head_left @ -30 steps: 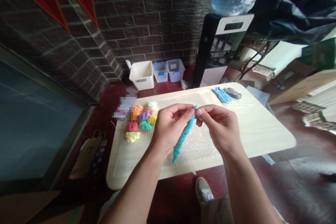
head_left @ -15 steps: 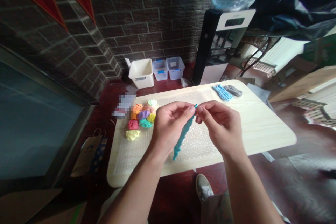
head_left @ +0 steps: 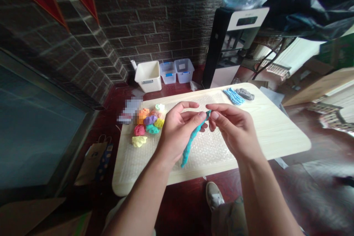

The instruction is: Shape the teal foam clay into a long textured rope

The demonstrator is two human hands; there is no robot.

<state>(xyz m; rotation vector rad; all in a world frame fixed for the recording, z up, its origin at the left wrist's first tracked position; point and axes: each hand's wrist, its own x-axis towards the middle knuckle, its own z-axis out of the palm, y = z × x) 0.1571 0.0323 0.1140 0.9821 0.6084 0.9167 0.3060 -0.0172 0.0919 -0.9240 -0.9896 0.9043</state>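
A long, thin teal strip of modelling clay (head_left: 189,143) hangs slanting over the table, its lower end loose. My left hand (head_left: 178,127) pinches it near the top between thumb and fingers, with the index finger raised. At the strip's upper tip, the thumb and fingertips of my right hand (head_left: 236,127) are closed. Left of my hands lie several soft clay lumps, among them a purple lump (head_left: 150,120), a red lump (head_left: 139,130), a green lump (head_left: 152,129) and a pale yellow lump (head_left: 139,141).
Bubble wrap (head_left: 149,162) covers part of the pale wooden table (head_left: 287,136). A blue ridged clay piece (head_left: 233,96) and a grey piece (head_left: 245,94) lie at its far right. Behind stand a white bin (head_left: 148,76), clear boxes (head_left: 184,70) and a water dispenser (head_left: 221,48).
The teal strip has turned a little, and its lower end sits slightly further left. My left index finger has lifted off the strip's top, and my right fingers have shifted slightly at the tip.
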